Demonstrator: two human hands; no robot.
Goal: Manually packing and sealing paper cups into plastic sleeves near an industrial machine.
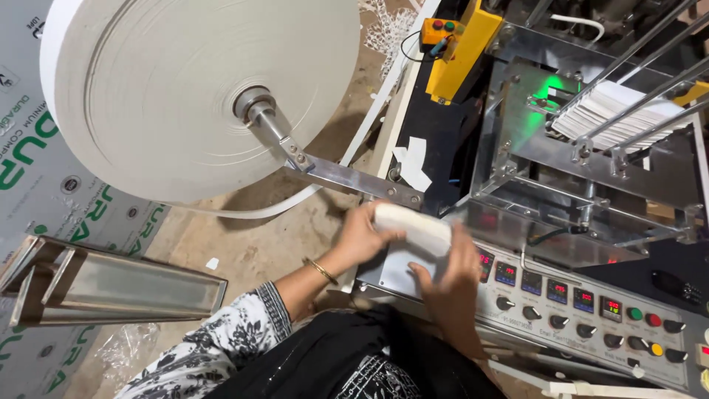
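Both my hands hold a white stack of folded paper (pixel 413 227) just above the left end of a machine's control panel (pixel 576 310). My left hand (pixel 362 238), a gold bangle on its wrist, grips the stack's left end from above. Its right side and underside are gripped by my right hand (pixel 452 277). Behind, more white folded sheets (pixel 613 111) stand packed between metal guide rods (pixel 635 70) in the machine's chute.
A huge white paper roll (pixel 199 89) hangs on a metal arm (pixel 347 181) at the left, with a strip running toward the machine. A yellow button box (pixel 443 33) sits at the top. A metal channel (pixel 111 284) lies lower left on the dusty floor.
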